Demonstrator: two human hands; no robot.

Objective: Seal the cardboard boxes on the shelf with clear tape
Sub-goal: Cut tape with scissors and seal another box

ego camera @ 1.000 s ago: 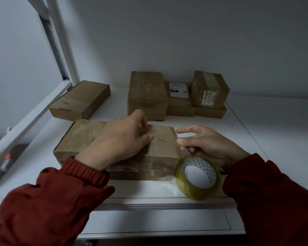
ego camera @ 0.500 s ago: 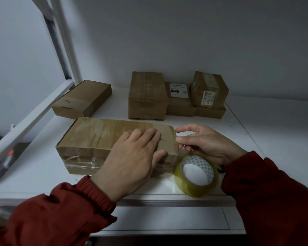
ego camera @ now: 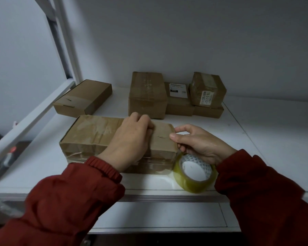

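Sealing | left hand [ego camera: 130, 139] curled over box [ego camera: 96, 132] top | right hand [ego camera: 199, 142] pinching tape [ego camera: 190, 183] at box's right end

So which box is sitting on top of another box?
The small box at the back right, with the sticker on its front. It rests on a flat box; the others all sit on the shelf.

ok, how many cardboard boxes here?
6: front box under left hand, flat box back left, tall box centre, labelled box beside it, small box atop low box right. Others may be hidden.
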